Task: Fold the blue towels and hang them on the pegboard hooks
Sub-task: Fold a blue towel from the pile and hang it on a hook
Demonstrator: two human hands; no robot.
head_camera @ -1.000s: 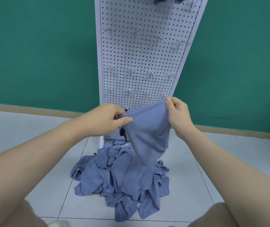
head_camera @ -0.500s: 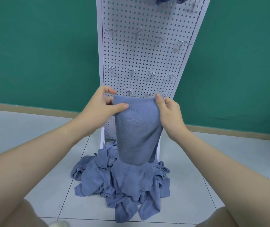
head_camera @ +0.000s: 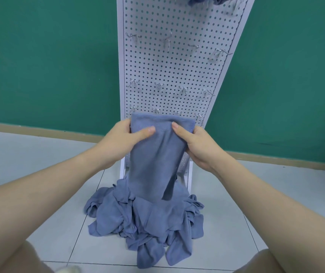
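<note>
We are pinching the folded towel (head_camera: 153,154) by its top corners with both hands, left hand (head_camera: 125,139) and right hand (head_camera: 196,146). We are judging it best to keep the edges aligned before reaching for a hook (head_camera: 158,86).

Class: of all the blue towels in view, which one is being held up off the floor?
The folded towel gripped by the left hand and right hand; the others lie in the floor pile.

The floor (head_camera: 39,174) is laid with pale grey tiles with thin dark joints between them. A heap of crumpled blue towels (head_camera: 147,219) lies directly on it, spread across several tiles. Just behind the heap, the white feet of the pegboard stand (head_camera: 187,180) rest on the floor, close to the tan skirting strip (head_camera: 49,131) under the green wall.
</note>
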